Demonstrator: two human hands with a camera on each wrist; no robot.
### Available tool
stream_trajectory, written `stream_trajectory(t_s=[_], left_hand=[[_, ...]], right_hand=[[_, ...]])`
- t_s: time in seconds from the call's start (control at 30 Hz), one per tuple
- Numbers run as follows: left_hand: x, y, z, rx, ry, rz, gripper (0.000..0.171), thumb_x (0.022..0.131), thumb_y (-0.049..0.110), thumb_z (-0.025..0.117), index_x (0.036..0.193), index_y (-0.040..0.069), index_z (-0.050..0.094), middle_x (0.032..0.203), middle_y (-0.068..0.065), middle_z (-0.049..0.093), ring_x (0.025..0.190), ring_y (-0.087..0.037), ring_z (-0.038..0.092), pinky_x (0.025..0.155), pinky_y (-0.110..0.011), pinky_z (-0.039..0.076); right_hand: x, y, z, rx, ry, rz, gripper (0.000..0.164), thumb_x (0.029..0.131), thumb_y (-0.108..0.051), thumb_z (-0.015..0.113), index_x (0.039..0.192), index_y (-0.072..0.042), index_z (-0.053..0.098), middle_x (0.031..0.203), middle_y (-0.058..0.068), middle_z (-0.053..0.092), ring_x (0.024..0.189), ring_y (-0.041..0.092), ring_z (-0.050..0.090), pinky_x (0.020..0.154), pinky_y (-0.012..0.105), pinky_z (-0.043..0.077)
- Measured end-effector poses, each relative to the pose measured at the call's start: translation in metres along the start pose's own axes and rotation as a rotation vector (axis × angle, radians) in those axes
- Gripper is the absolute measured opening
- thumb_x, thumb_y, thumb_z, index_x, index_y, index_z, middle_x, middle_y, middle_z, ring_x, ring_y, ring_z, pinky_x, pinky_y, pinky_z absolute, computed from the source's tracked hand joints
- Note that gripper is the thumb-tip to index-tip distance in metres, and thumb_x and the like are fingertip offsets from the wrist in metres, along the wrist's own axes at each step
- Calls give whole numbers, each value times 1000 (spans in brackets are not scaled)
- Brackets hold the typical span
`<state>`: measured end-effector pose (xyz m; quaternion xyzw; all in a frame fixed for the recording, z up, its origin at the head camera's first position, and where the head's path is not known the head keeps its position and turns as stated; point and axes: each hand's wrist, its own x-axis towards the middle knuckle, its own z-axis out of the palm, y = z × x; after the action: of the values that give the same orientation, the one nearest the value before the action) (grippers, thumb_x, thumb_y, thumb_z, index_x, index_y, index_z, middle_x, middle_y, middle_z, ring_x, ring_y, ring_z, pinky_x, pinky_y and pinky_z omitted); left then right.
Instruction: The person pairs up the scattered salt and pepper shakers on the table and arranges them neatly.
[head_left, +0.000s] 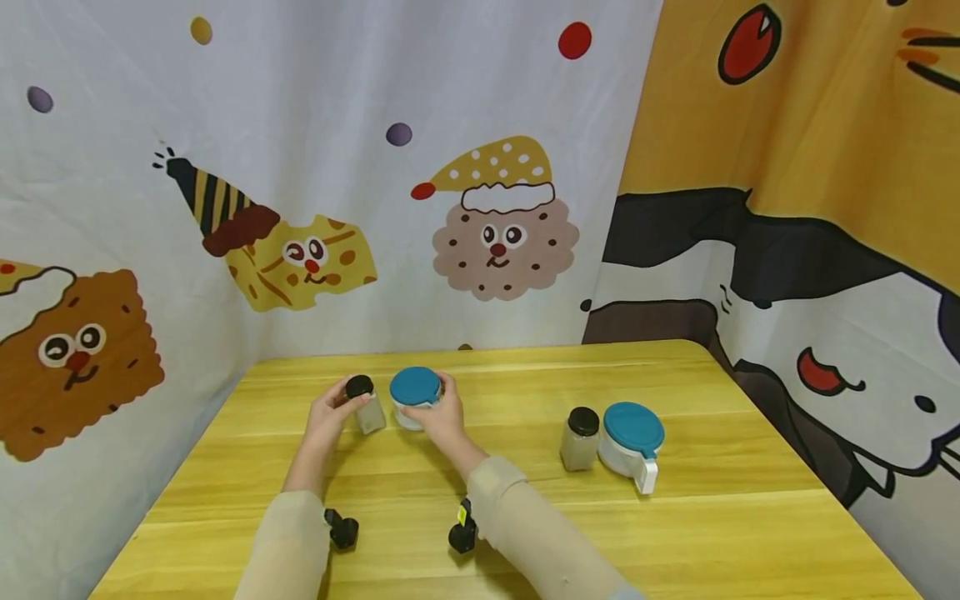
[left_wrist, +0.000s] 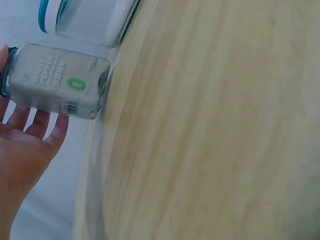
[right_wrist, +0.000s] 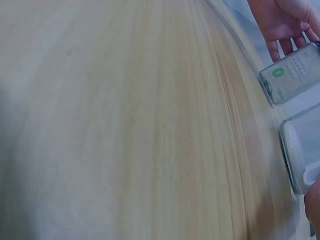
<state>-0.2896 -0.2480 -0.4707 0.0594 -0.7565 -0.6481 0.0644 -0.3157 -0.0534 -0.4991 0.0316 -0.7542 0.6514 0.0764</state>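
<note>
At the table's far left, my left hand (head_left: 324, 423) grips a small glass jar of white pepper (head_left: 371, 418) by its black lid. Fingers and thumb curl round that lid, and the jar leans slightly; printed lettering faces the camera in the left wrist view. Beside it, a clear glass jar (left_wrist: 85, 22) with a blue lid (head_left: 415, 385) and white handle (right_wrist: 312, 172) is held by my right hand (head_left: 445, 417), thumb in front and fingers behind. The two jars stand close, apart from each other. Whether their bases touch the table cannot be told.
To the right on the wooden table (head_left: 510, 533) stand another black-lidded jar (head_left: 580, 448) and another blue-lidded jar (head_left: 633, 427), side by side, its white handle towards me. A patterned cloth (head_left: 330, 100) hangs behind the table's back edge. Black devices sit at both wrists.
</note>
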Motion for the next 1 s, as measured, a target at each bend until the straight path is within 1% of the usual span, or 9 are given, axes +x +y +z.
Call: stream_trajectory(t_s=[0.17, 0.3, 0.4, 0.53, 0.77, 1.0], left_hand=[[-2, 2, 1, -20, 24, 10, 59, 86, 23, 74, 138, 7, 51, 127, -12, 54, 109, -17, 49, 99, -37, 36], [-3, 3, 1, -13, 24, 1, 57, 84, 22, 76, 136, 9, 54, 120, -9, 58, 103, -14, 52, 92, -30, 40], [-5, 4, 1, 2, 19, 2, 57, 84, 21, 76, 136, 8, 54, 120, -9, 58, 101, -13, 52, 87, -25, 43], [-10, 6, 3, -2, 12, 8, 57, 85, 18, 75, 137, 8, 53, 123, -10, 56, 101, -12, 52, 84, -21, 44], [-16, 11, 5, -37, 3, 10, 57, 87, 18, 73, 138, 8, 51, 124, -9, 54, 102, -11, 51, 85, -20, 44], [-21, 18, 9, -79, 22, 29, 53, 86, 14, 74, 135, 7, 55, 111, 1, 61, 100, -11, 53, 84, -20, 45]], right_hand=[[0, -2, -4, -8, 13, -23, 81, 65, -14, 90, 133, -11, 46, 132, 10, 52, 122, 29, 48, 97, 47, 41], [-1, -4, -8, -2, 10, -21, 81, 66, -12, 89, 134, -11, 45, 132, 9, 51, 123, 28, 47, 99, 47, 40], [-3, -5, -10, 4, 14, -28, 81, 66, -12, 89, 133, -11, 45, 132, 10, 51, 123, 29, 46, 99, 48, 39], [-4, -5, -13, 14, 16, -37, 81, 65, -13, 90, 133, -11, 45, 132, 10, 51, 123, 30, 47, 98, 49, 40], [-7, -8, -18, 16, 17, -32, 82, 64, -15, 91, 133, -12, 46, 131, 9, 51, 122, 30, 46, 98, 50, 39], [-12, -15, -24, 27, 25, -40, 82, 65, -16, 90, 133, -12, 45, 132, 9, 51, 123, 30, 46, 98, 50, 39]])
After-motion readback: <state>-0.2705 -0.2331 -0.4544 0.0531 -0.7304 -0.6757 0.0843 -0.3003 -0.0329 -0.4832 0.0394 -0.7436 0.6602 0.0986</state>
